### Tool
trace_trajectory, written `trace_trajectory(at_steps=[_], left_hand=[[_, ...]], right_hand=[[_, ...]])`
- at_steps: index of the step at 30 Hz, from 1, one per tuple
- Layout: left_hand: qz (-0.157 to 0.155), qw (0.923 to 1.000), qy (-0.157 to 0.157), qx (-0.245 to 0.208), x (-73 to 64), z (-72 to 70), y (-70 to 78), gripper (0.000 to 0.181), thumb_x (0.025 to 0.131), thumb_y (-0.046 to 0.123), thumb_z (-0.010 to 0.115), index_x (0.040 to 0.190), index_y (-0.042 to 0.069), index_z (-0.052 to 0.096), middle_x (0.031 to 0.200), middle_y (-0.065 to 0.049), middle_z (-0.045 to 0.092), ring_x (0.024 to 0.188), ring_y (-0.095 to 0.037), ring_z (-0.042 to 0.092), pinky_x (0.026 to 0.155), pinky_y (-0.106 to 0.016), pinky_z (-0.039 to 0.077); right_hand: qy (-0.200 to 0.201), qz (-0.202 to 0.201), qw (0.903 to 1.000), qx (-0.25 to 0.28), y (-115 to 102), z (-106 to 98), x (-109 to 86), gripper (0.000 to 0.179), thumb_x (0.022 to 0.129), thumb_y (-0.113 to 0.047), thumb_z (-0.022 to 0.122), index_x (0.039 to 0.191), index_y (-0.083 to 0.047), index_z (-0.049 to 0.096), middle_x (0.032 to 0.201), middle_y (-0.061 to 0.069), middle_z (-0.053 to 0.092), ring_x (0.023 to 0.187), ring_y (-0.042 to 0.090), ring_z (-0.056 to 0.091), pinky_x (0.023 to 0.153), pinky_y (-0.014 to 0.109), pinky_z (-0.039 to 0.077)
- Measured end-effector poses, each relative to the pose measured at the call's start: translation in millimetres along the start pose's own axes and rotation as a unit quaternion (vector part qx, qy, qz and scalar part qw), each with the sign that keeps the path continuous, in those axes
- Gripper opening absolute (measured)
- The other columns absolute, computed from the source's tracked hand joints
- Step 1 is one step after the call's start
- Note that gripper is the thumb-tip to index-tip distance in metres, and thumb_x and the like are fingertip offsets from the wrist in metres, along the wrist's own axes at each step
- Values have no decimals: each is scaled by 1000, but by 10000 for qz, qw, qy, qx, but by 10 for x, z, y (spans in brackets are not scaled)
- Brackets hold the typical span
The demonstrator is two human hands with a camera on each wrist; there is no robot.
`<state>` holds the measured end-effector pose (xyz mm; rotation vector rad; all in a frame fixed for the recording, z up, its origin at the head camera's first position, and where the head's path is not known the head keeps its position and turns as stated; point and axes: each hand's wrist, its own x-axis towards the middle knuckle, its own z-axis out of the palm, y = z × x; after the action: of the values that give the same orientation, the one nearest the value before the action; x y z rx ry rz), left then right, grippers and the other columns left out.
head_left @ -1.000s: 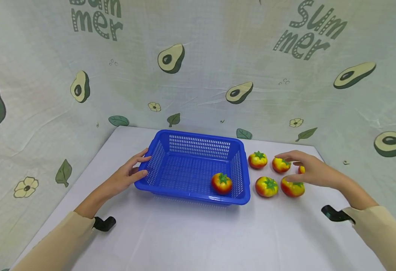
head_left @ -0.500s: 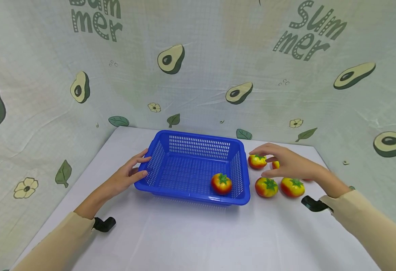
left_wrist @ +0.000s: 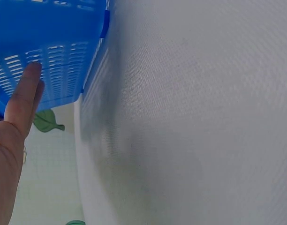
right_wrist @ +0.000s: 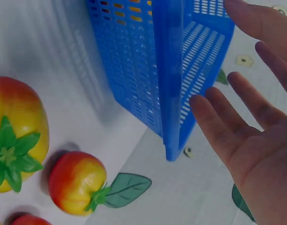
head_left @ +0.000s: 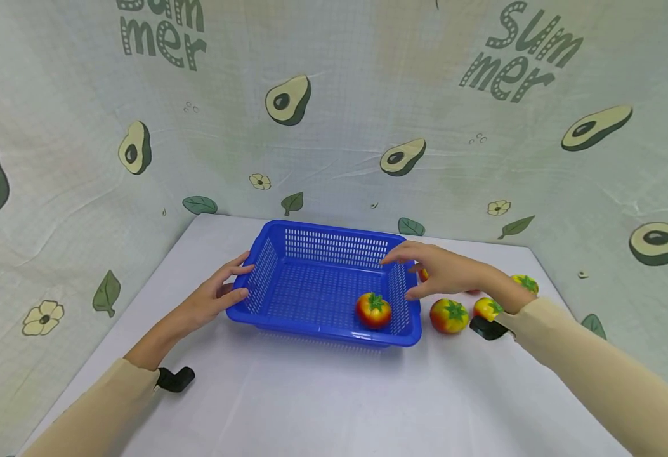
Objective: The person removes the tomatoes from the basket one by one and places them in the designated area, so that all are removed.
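A blue perforated plastic basket [head_left: 334, 285] stands on the white table. One red-and-yellow toy tomato [head_left: 373, 310] with a green leafy top lies inside, near the right end. My left hand [head_left: 210, 295] touches the basket's left end with its fingers extended; the left wrist view has these fingers [left_wrist: 24, 101] along the slotted wall. Over the right rim hovers my right hand [head_left: 442, 270], fingers spread and nothing held. The right wrist view shows its empty palm [right_wrist: 270, 164] beside the rim.
Several more toy tomatoes lie right of the basket, among them one close to it [head_left: 450, 316] and one farther right [head_left: 524, 282]. Others are partly hidden by my right arm. A printed cloth [head_left: 334, 127] hangs behind the table.
My right hand has moved left, from above the loose tomatoes to over the basket's right rim. The left hand, the basket and the tomato in it stay in place.
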<state>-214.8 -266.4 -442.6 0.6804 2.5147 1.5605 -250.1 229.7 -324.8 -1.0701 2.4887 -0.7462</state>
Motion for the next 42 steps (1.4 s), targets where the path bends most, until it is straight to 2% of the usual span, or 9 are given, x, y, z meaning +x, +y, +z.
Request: trace_trajectory(at_steps=[3,6,15,17,22,26,29,37,42], left_hand=[[-27,10000,-10,1,5,9,5,55,110,19,59,160,7,41,180,-8,10,160,-49,20,120,-54,39],[-34,10000,-9,-24,12,17,13,55,110,19,59,160,6,41,180,-8,10,161,-48,18,119,-65,34],[2,10000,-4,-5,9,6,22,55,110,19,59,161,6,41,180,-7,10,162,-45,15,120,-66,31],[8,10000,-13,30,13,2,16,56,110,20,59,161,6,41,180,-6,10,162,-45,16,121,-61,34],[11,10000,-10,5,20,-1,5,56,110,19,59,161,5,40,180,-6,11,162,-45,17,122,-59,34],[0,10000,10,-97,12,-2,8,56,110,19,59,161,5,41,180,-6,10,163,-45,13,122,-69,27],[7,10000,18,-85,8,-2,9,56,110,18,59,161,5,41,180,-7,10,162,-46,12,122,-70,26],[-48,9999,39,-92,5,7,-4,56,110,19,60,161,6,41,180,-6,10,163,-45,10,123,-71,24],[-39,10000,42,-79,11,7,-13,56,110,19,60,161,5,41,180,-7,11,163,-45,10,122,-72,25]], right_hand=[[-246,-16,9996,103,-3,34,101,68,90,-12,86,151,-19,57,154,7,52,141,32,52,108,56,54],[-487,-15,9986,184,4,64,178,69,89,-12,87,151,-20,57,154,9,52,142,33,50,109,58,53],[-1055,-27,9943,141,52,161,367,70,88,-7,87,150,-19,58,155,10,51,141,42,49,108,59,53],[-1159,-36,9932,99,47,179,404,69,88,-7,87,150,-19,58,156,10,51,143,44,47,108,59,53],[-1425,68,9897,-145,23,208,475,70,87,-5,87,148,-24,60,155,8,50,146,42,45,108,59,53],[-1628,121,9860,-337,18,228,525,71,85,-4,87,149,-22,61,155,8,51,145,40,46,107,57,55],[-1760,233,9831,-453,17,247,568,73,85,-4,88,150,-22,61,156,6,50,145,37,46,105,56,56],[-2033,401,9762,-636,24,324,642,73,84,-9,89,149,-29,61,156,4,50,146,33,43,116,62,44],[-2050,581,9744,-716,-5,383,655,71,85,-8,88,147,-32,63,155,3,50,144,32,44,116,61,45]])
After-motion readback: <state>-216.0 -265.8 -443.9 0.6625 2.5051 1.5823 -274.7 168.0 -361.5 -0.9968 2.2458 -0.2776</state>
